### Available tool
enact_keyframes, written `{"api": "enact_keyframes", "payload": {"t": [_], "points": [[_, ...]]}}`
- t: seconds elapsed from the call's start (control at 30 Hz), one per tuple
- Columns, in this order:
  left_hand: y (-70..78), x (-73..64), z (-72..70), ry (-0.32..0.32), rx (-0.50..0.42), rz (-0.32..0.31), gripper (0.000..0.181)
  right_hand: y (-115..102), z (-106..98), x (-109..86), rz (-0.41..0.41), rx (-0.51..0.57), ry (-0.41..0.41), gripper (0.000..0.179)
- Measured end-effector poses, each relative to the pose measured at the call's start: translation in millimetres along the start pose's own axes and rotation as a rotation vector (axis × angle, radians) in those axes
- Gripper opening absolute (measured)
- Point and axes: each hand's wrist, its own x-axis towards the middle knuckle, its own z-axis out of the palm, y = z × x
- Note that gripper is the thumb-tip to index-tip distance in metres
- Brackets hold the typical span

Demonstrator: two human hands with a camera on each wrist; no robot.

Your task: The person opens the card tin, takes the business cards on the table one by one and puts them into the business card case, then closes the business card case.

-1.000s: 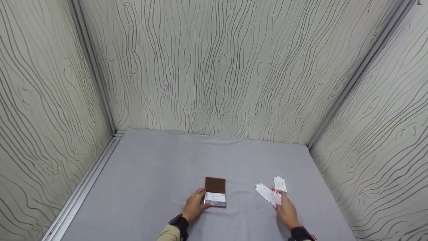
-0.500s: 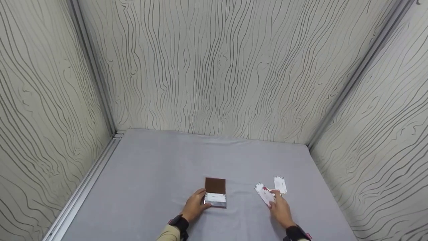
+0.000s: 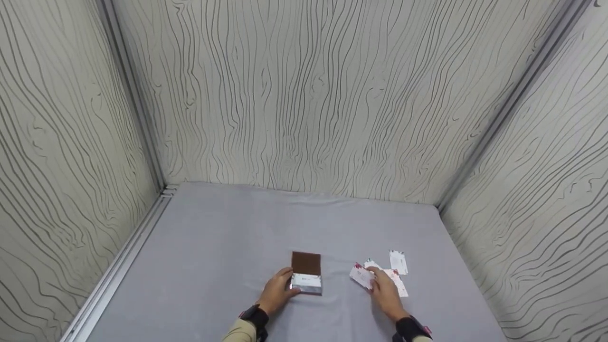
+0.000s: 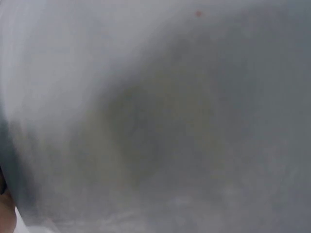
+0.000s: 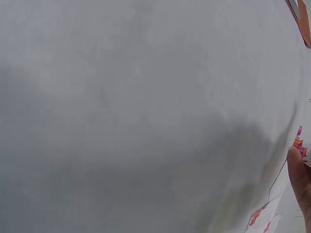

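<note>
An opened brown card case lies flat, a white printed card in its near half. My left hand grips the case by its left side, thumb over the near edge. Between thumb and fingers, my right hand pinches a white business card with a red floral corner, right of the case. Beneath and beside that hand lie a red-cornered card and a partly covered card. In the right wrist view my thumb presses the card's coloured corner; the left wrist view catches only a sliver of hand.
Farther back on the right lies a single white card. Grey cloth covers the table, with shallow wrinkles near the case. Wood-patterned walls enclose the back and both sides, and a metal rail runs along the left edge.
My right hand has moved left toward the case, bringing the pinched card away from the others and uncovering the red-cornered card on the cloth. The left hand and case have stayed put.
</note>
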Motion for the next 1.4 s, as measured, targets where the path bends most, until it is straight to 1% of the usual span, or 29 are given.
{"api": "enact_keyframes", "payload": {"t": [0.1, 0.2, 0.3, 0.43, 0.53, 0.67, 0.87, 0.97, 1.13, 1.4], "points": [[0.6, -0.6, -0.1, 0.002, -0.008, -0.001, 0.055, -6, 4, 2.0, -0.022, 0.003, -0.020, 0.039], [0.8, -0.7, 0.2, 0.003, -0.011, -0.006, 0.055, -12, 8, 4.8, -0.017, 0.003, -0.049, 0.038], [-0.1, -0.4, 0.9, 0.011, -0.008, -0.002, 0.055, -16, 13, 7.4, -0.026, -0.004, -0.045, 0.038], [-0.1, -0.1, 1.4, 0.025, 0.000, 0.015, 0.055, -22, 22, 10.4, -0.062, 0.003, -0.024, 0.039], [1.2, -0.4, 0.8, 0.033, 0.002, 0.020, 0.055, -27, 26, 12.3, -0.072, 0.018, -0.039, 0.040], [1.5, -1.2, 0.2, 0.039, 0.002, 0.025, 0.055, -33, 29, 13.5, -0.063, 0.039, -0.065, 0.040], [0.4, -1.4, 0.7, 0.031, 0.000, 0.014, 0.056, -39, 38, 15.3, -0.085, 0.030, -0.048, 0.042], [-0.3, -1.0, 0.9, 0.037, 0.000, 0.027, 0.055, -41, 43, 16.4, -0.093, 0.033, -0.042, 0.044], [-1.8, -0.6, 0.9, 0.039, 0.004, 0.051, 0.054, -45, 47, 17.0, -0.096, 0.071, -0.063, 0.046], [-2.6, -1.4, 1.4, 0.043, -0.001, 0.066, 0.054, -56, 52, 21.2, -0.122, 0.093, -0.075, 0.041]]}}
